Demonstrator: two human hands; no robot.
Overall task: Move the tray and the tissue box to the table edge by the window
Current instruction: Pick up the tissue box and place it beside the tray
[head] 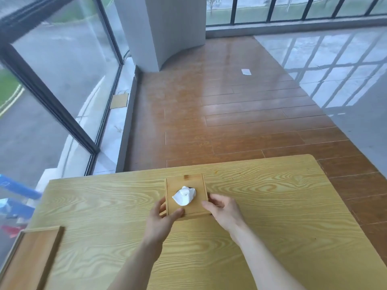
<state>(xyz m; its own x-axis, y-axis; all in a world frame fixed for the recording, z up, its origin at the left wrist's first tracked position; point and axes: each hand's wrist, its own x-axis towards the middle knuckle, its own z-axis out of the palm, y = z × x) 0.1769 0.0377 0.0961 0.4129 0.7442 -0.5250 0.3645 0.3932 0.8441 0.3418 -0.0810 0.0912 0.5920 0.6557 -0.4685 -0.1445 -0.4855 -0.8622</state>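
A square wooden tissue box (199, 185) with a white tissue (184, 196) poking out of its top stands on the light wooden table (272, 206), close to the far edge. My left hand (161, 220) grips its near-left corner, thumb on the lid. My right hand (225, 212) holds the near-right corner. A wooden tray (31, 258) lies at the table's near-left corner, partly cut off by the frame, with neither hand near it.
Big glass windows (52, 80) run along the left side, past the table's left edge. Beyond the far edge lies wooden floor (230, 122) and grey tile. A white pillar (163, 28) stands ahead. Blue and red items (16, 197) show at far left.
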